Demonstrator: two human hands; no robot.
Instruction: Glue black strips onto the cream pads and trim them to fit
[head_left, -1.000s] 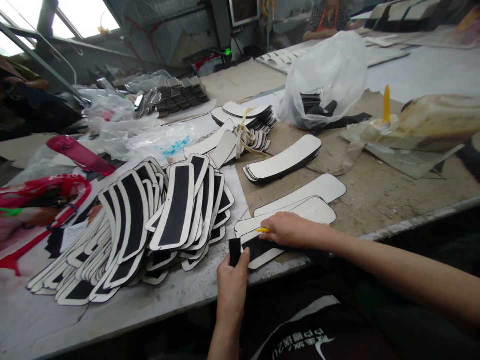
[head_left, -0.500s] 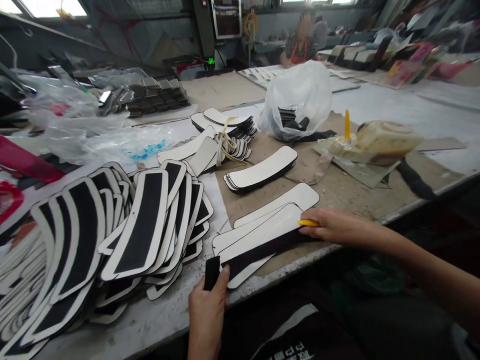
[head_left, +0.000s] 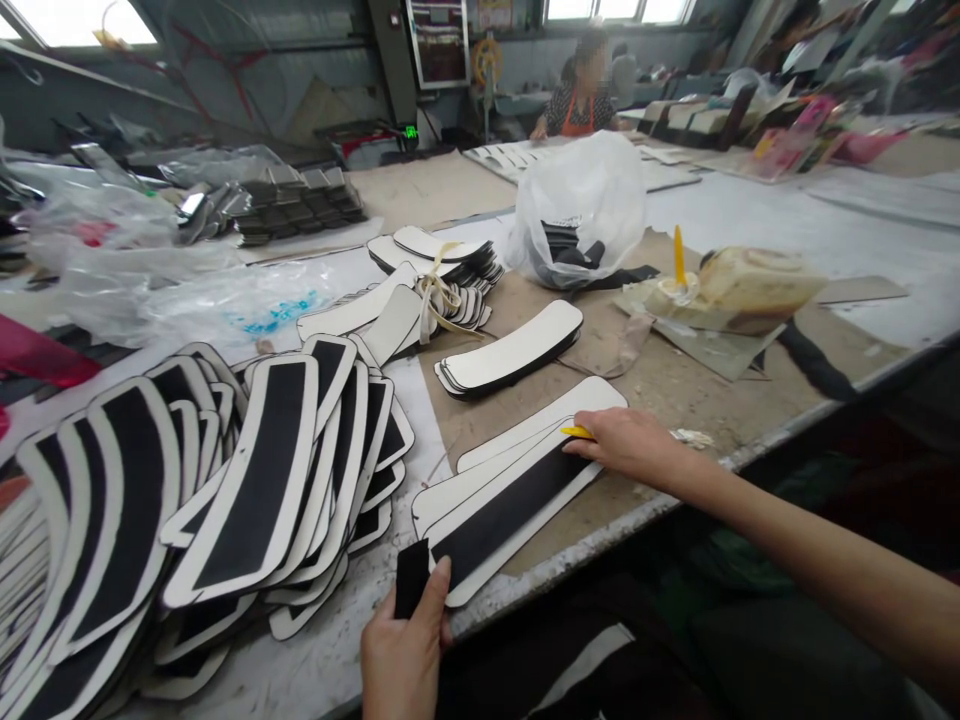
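Observation:
Near the table's front edge, my left hand (head_left: 405,640) is closed around a small stack of black strips (head_left: 410,580), thumb on top. It touches the lower end of a curved white panel (head_left: 469,588). A single black strip (head_left: 510,510) lies along that panel, leaving a white margin. At its far end, my right hand (head_left: 626,445) presses down with the fingertips while gripping a yellow pointed tool (head_left: 577,432), mostly hidden in the palm. More white panels (head_left: 551,410) are under and behind this one. Left of my hands, many panels with black strips (head_left: 259,480) are fanned in an overlapping heap.
Behind are a short stack of white panels (head_left: 510,350), a tied bundle (head_left: 442,295) and a plastic bag (head_left: 581,210) with black pieces. A cut-open container (head_left: 757,285) with a yellow stick (head_left: 679,255) lies at right. Across the table is another person (head_left: 581,95).
The black strip has gone from raised over the panel to lying flat along it. My right hand has moved slightly left and inward. The camera view has shifted a little.

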